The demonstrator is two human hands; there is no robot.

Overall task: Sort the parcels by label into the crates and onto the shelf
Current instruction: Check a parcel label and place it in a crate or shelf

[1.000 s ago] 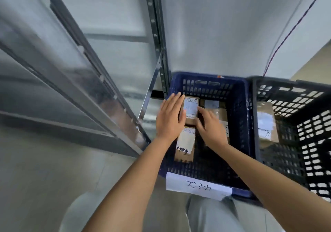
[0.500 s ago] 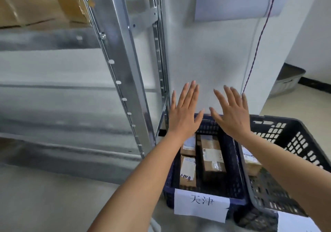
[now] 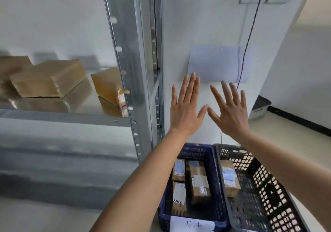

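1. Both hands are raised in front of the white wall with fingers straight and spread, holding nothing; the left hand (image 3: 185,109) and right hand (image 3: 231,112) are side by side, thumb tips almost meeting.
2. Below them, the dark blue slotted plastic crate (image 3: 217,187) holds three brown cardboard parcels with white labels (image 3: 198,181), lying flat; a white paper tag with handwriting (image 3: 192,224) hangs on its front wall.
3. Just to its right, touching it, the black lattice plastic crate (image 3: 265,196) holds one labelled brown parcel (image 3: 229,179).
4. On the left, the galvanised metal shelf (image 3: 71,117) carries several blurred brown cardboard boxes (image 3: 50,78).
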